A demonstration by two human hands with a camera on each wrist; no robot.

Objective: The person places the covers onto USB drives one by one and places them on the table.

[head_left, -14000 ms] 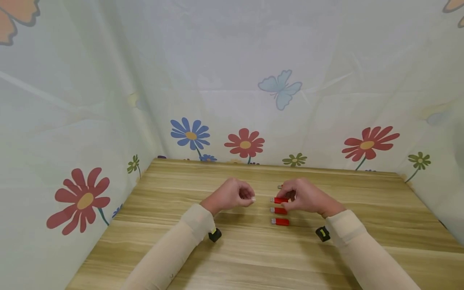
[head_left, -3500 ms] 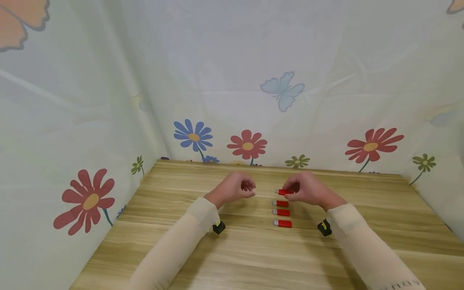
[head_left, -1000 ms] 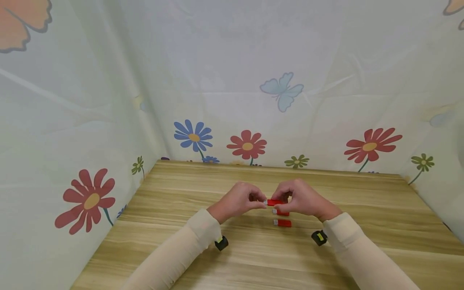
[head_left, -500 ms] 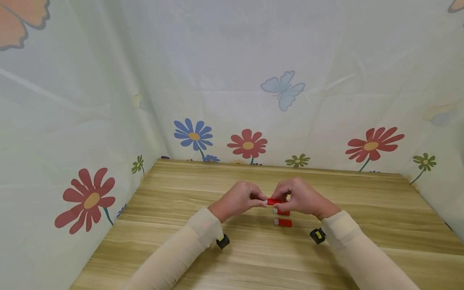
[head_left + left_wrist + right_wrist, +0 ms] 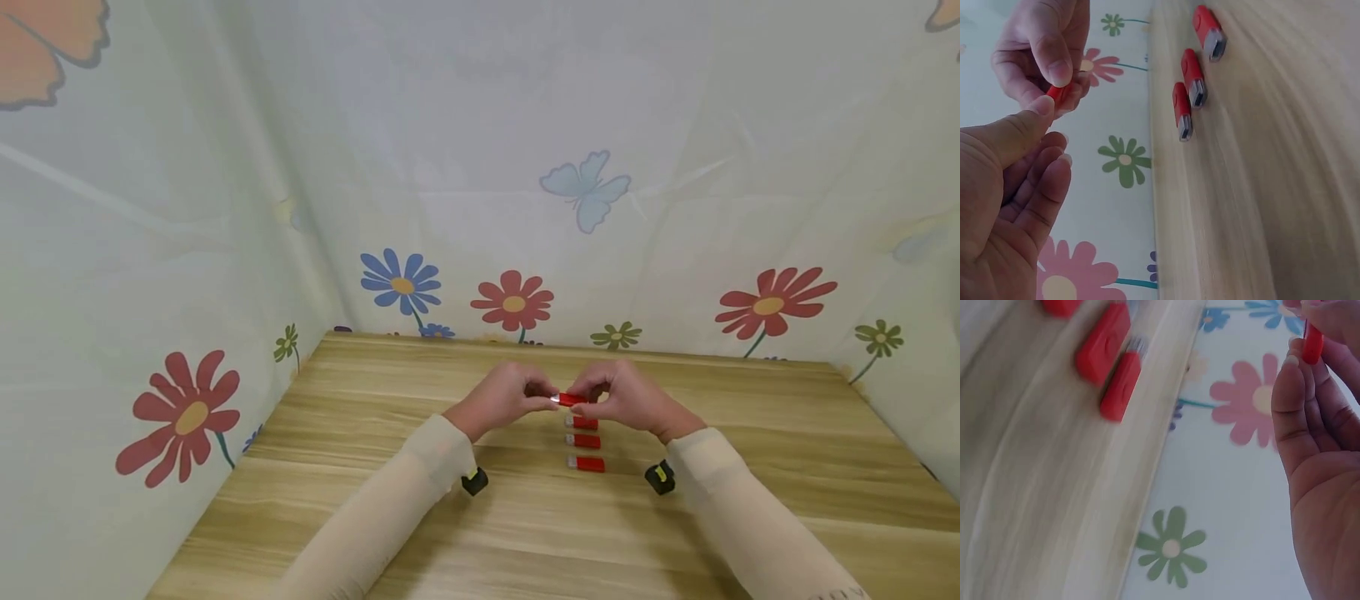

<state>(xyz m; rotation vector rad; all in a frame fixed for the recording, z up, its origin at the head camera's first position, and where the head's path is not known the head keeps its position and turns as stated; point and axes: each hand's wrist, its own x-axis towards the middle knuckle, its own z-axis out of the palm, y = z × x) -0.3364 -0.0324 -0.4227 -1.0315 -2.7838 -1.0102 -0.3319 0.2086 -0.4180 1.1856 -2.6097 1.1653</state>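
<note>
Both hands hold one red USB flash drive (image 5: 570, 400) between them, raised over the table. My left hand (image 5: 508, 395) pinches its silvery connector end with thumb and fingertips. My right hand (image 5: 624, 397) pinches the red body from the other side. In the left wrist view the drive (image 5: 1058, 94) shows only as a bit of red between the two thumbs. On the table, nearer me, three similar drives lie in a column: a far one (image 5: 582, 422), a middle one (image 5: 582, 441) and a near one (image 5: 586, 464). Their connectors all point left.
The wood-grain table (image 5: 420, 533) ends at the back against a white curtain (image 5: 450, 167) printed with flowers and a butterfly. A small black device (image 5: 474, 481) sits at the left wrist and a like one (image 5: 660, 477) at the right.
Some seconds ago the hands were apart, a whitish bit at the left fingertips; they have since met on the drive. In the last half second both moved away from me, uncovering the far drive.
</note>
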